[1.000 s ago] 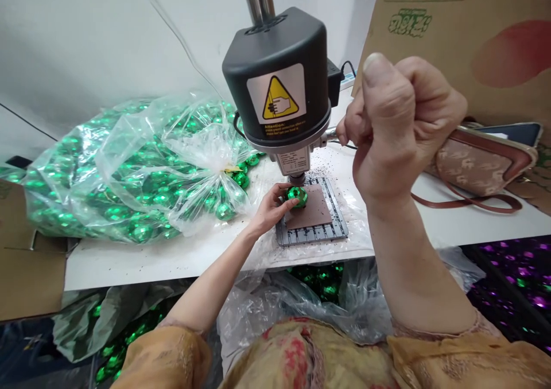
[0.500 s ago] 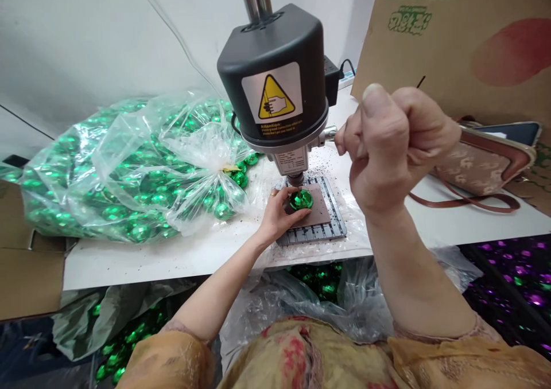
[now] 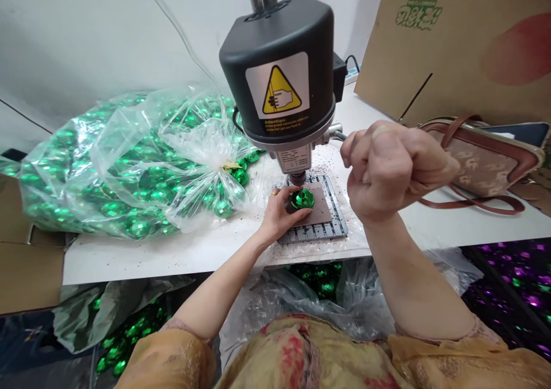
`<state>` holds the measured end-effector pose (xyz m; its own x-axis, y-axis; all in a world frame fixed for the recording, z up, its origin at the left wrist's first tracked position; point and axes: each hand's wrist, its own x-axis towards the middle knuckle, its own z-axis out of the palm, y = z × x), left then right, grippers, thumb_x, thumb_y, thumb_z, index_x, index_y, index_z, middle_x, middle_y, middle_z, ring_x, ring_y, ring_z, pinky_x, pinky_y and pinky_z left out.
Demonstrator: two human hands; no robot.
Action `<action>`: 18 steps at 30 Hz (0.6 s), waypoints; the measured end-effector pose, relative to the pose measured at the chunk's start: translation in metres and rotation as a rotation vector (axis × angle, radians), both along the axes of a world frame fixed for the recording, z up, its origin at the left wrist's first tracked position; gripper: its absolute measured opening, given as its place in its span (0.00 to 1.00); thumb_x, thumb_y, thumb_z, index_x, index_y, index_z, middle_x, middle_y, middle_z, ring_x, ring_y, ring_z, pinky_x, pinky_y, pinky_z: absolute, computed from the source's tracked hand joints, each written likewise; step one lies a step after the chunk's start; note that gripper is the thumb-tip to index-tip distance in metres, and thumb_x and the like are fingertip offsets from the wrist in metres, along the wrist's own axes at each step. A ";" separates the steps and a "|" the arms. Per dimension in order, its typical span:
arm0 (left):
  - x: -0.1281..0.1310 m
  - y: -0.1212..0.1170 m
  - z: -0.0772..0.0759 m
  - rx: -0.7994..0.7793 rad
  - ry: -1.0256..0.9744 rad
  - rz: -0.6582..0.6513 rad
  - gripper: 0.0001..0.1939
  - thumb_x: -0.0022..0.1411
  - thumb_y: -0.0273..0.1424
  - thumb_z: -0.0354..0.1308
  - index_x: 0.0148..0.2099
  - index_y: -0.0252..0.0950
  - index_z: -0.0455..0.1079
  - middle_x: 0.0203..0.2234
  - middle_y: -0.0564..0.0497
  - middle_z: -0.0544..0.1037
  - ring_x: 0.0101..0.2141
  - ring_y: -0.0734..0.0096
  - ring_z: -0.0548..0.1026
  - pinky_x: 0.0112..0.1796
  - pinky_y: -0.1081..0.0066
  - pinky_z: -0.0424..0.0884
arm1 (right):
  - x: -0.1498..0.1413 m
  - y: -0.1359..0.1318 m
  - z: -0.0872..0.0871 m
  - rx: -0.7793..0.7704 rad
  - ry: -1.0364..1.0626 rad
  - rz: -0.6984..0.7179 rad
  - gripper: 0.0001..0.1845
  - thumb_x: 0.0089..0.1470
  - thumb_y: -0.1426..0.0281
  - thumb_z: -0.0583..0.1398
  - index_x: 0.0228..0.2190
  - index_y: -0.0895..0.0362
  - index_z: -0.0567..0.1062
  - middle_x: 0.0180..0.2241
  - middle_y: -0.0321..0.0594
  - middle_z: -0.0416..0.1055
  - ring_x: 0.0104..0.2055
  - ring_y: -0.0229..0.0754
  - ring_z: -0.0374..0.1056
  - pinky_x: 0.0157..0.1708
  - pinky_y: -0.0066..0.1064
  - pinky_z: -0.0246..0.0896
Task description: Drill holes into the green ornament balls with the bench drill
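Note:
My left hand (image 3: 279, 212) grips a shiny green faceted ball (image 3: 303, 198) between thumb and fingers. The ball rests on a brownish square pad (image 3: 321, 208), which lies on the slotted metal base plate (image 3: 338, 225) of a bench drill press (image 3: 278, 73). The drill's chuck (image 3: 297, 178) is right above the ball; whether a bit enters the ball is hidden. At the right, my right hand (image 3: 387, 165) is closed around the drill press's feed lever (image 3: 338, 133), mostly covered by the fingers.
A clear plastic bag (image 3: 129, 165) full of green faceted balls lies left on the white table (image 3: 129, 260). A floral handbag (image 3: 482, 154) with brown straps and a large cardboard box (image 3: 456, 50) stand right. Dark specks litter the tabletop. More green balls (image 3: 321, 280) sit below the front edge.
My right hand has come down with the lever, exposing more of the thin dark rod behind it. The drill head appears slightly higher and further right in view. My left hand still holds the ball.

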<state>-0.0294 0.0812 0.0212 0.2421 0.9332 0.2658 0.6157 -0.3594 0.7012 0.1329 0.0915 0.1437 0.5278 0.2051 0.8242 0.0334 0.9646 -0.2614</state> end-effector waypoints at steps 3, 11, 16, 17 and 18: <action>0.000 0.000 -0.001 0.008 0.005 -0.003 0.25 0.53 0.37 0.72 0.52 0.40 0.72 0.41 0.47 0.77 0.44 0.60 0.73 0.44 0.62 0.71 | 0.001 -0.001 -0.005 0.002 -0.022 0.010 0.30 0.55 0.72 0.58 0.18 0.57 0.41 0.14 0.29 0.40 0.15 0.27 0.39 0.16 0.30 0.39; -0.001 0.000 -0.004 0.006 -0.017 -0.007 0.25 0.54 0.38 0.72 0.52 0.41 0.72 0.44 0.47 0.77 0.45 0.59 0.72 0.45 0.62 0.70 | 0.004 -0.002 -0.014 0.021 -0.075 0.015 0.30 0.55 0.71 0.59 0.15 0.58 0.44 0.13 0.28 0.40 0.14 0.28 0.40 0.15 0.30 0.42; -0.002 0.000 -0.011 -0.008 -0.081 0.023 0.26 0.52 0.39 0.73 0.52 0.40 0.71 0.45 0.47 0.76 0.44 0.61 0.73 0.46 0.62 0.70 | 0.004 0.001 -0.022 0.053 -0.068 0.029 0.29 0.54 0.73 0.58 0.15 0.57 0.43 0.13 0.28 0.41 0.13 0.28 0.40 0.15 0.30 0.43; -0.002 0.000 -0.013 -0.010 -0.100 0.023 0.27 0.52 0.39 0.73 0.52 0.40 0.70 0.44 0.47 0.76 0.44 0.61 0.73 0.46 0.62 0.70 | 0.005 0.001 -0.024 0.084 -0.072 0.019 0.28 0.53 0.74 0.59 0.16 0.57 0.43 0.13 0.28 0.42 0.13 0.28 0.41 0.15 0.31 0.44; -0.002 -0.001 -0.014 -0.011 -0.117 0.023 0.27 0.52 0.39 0.73 0.51 0.40 0.70 0.44 0.47 0.76 0.44 0.62 0.73 0.46 0.63 0.70 | 0.004 0.001 -0.026 0.104 -0.082 0.008 0.28 0.52 0.74 0.59 0.16 0.57 0.43 0.13 0.28 0.42 0.13 0.28 0.41 0.15 0.31 0.45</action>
<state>-0.0310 0.0804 0.0075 0.1885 0.9411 0.2808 0.5378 -0.3382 0.7723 0.1374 0.0926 0.1181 0.4565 0.1202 0.8816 0.0424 0.9868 -0.1565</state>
